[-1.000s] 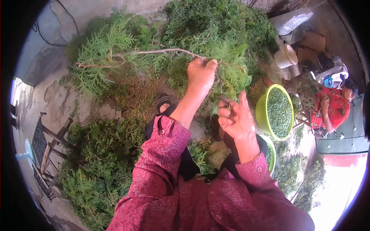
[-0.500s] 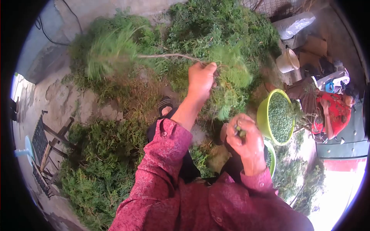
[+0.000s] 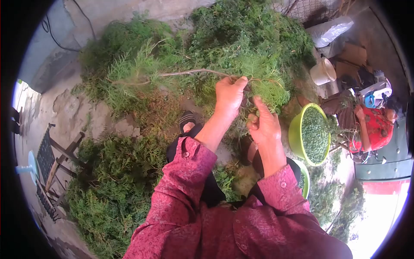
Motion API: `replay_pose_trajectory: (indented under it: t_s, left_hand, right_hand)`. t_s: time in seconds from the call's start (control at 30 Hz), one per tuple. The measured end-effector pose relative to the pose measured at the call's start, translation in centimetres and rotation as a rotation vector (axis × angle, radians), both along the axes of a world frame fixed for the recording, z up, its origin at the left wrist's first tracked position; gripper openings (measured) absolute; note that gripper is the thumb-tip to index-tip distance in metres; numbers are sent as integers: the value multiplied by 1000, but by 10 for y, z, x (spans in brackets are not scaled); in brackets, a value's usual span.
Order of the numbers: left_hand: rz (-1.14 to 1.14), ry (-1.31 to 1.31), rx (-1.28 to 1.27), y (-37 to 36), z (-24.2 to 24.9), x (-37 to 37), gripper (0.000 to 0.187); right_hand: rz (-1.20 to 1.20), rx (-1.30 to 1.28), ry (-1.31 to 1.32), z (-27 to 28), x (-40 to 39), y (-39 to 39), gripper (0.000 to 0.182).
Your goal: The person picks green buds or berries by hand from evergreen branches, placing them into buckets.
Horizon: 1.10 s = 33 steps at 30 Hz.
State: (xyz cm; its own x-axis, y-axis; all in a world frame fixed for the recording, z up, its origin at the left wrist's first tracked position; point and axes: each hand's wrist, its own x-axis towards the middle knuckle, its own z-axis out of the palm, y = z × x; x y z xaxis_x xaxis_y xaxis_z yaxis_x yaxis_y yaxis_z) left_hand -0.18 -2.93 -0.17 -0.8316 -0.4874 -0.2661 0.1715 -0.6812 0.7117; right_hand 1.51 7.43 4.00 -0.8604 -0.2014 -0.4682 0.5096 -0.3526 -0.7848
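My left hand (image 3: 230, 95) is closed round the woody stem of a leafy green branch (image 3: 189, 72), which stretches out to the left and has feathery foliage at both ends. Just right of it, my right hand (image 3: 264, 125) is closed at the lower edge of the branch's right-hand foliage, with small green bits showing between its fingers. Beside that hand stands a yellow-green tub (image 3: 294, 134) full of small green pieces. A second, paler green container (image 3: 306, 183) sits partly behind my right sleeve.
Cut greenery (image 3: 250, 34) is heaped along the wall, with another heap (image 3: 116, 190) at lower left. A chair frame (image 3: 60, 159) lies at left. At right are a white bucket (image 3: 323, 72) and a seated person in red (image 3: 377, 129) handling twigs.
My right hand has moved up to the foliage beside my left hand. My left hand has shifted slightly down and right with the branch, whose left end is less blurred.
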Motion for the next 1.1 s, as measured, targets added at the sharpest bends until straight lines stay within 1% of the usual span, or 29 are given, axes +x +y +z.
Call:
replay_pose_trajectory:
  t_s: [0.03,0.1,0.13,0.2,0.23,0.3,0.37,0.43,0.47,0.5,0.53,0.6,0.63,0.7,0.73,0.8,0.83,0.87,0.9,0.93,0.97,1.0,1.03,1.1]
  left_hand:
    - [0,0,-1,0,0,0,14]
    - [-7,8,-26,-1,1,2,14]
    - [-7,7,-25,-1,2,2,14]
    - [9,-43,-51,-4,5,1,13]
    - [6,-45,-50,-6,8,3,13]
    - [8,-42,66,-15,10,6,14]
    - [-12,-33,93,-23,9,6,14]
    - [-59,-17,141,-27,5,7,16]
    - [-92,-41,120,-30,-4,3,21]
    - [-94,-43,122,-31,-8,1,21]
    - [-115,-35,130,-31,-10,0,25]
    - [-144,-27,140,-28,-14,0,28]
    - [-165,-20,158,-28,-15,-1,31]
    - [-184,-14,171,-27,-14,-2,33]
    - [-164,-31,163,-25,-13,-2,33]
    - [-155,-50,146,-20,-13,-3,33]
    - [-157,-44,151,-19,-15,-5,30]
    - [-156,-39,159,-18,-16,-7,28]
    - [-154,-36,158,-16,-15,-6,28]
    - [-151,-14,177,-13,-13,-6,25]
    - [-148,6,196,-11,-12,-5,23]
    - [-142,5,191,-11,-11,-4,23]
    - [-161,10,187,-11,-11,-3,21]
    - [-179,13,179,-13,-8,-1,19]
  right_hand:
    - [0,-1,0,0,0,-3,34]
    - [-113,109,-25,0,2,-8,23]
    - [-113,110,-26,-1,1,-4,23]
    - [216,-61,-159,-1,-3,13,18]
    - [212,-60,-161,2,-1,24,18]
    - [583,-241,11,13,6,51,14]
    - [350,-114,59,23,14,90,10]
    - [92,55,83,32,15,146,9]
    - [-64,147,113,21,13,186,8]
    - [-256,459,127,17,18,210,9]
    - [-227,679,209,2,22,255,19]
    - [289,1683,288,-26,35,329,36]
    - [286,1683,290,-35,44,344,36]
    - [490,2096,794,-46,55,361,45]
    - [387,1821,385,-19,54,309,43]
    - [384,1474,418,5,47,240,41]
    - [416,1414,435,18,49,198,39]
    - [470,1156,454,14,50,171,37]
    - [648,1045,669,-1,43,156,35]
    - [700,906,760,5,45,123,33]
    - [631,740,766,-2,41,100,35]
    - [584,632,564,6,36,75,32]
    - [588,625,565,1,27,60,32]
    - [291,146,94,-13,12,39,26]
